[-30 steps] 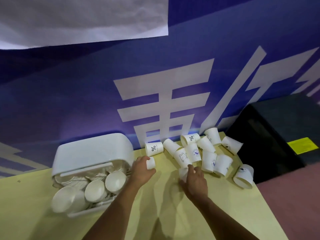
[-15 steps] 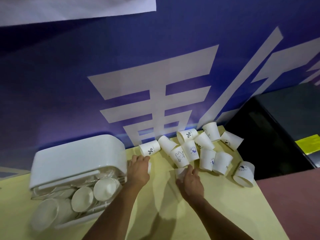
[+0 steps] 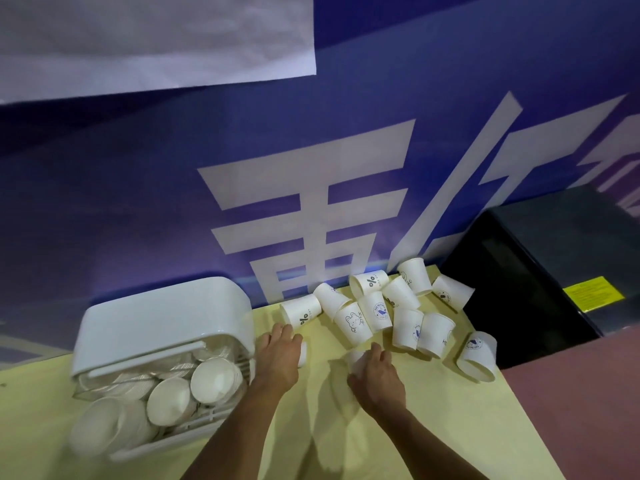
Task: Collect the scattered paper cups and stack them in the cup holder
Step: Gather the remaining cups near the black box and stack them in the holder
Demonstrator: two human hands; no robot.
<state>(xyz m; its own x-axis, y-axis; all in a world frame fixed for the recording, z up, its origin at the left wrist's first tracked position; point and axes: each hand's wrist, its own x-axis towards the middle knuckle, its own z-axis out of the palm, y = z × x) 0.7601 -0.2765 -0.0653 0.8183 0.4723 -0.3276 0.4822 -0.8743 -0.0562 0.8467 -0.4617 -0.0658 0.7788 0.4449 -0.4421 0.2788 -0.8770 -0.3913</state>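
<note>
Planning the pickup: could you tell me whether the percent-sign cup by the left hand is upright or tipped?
Tipped: the percent-sign cup lies on its side, print sideways.

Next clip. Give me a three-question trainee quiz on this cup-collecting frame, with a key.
1. True or false: the white cup holder sits to the left of the left hand.
2. What does the left hand grip? A) a paper cup B) a lid C) nothing
3. Fill in: the rabbit-print cup rests on a ___ tabletop.
Key: 1 true; 2 A; 3 yellow.
</note>
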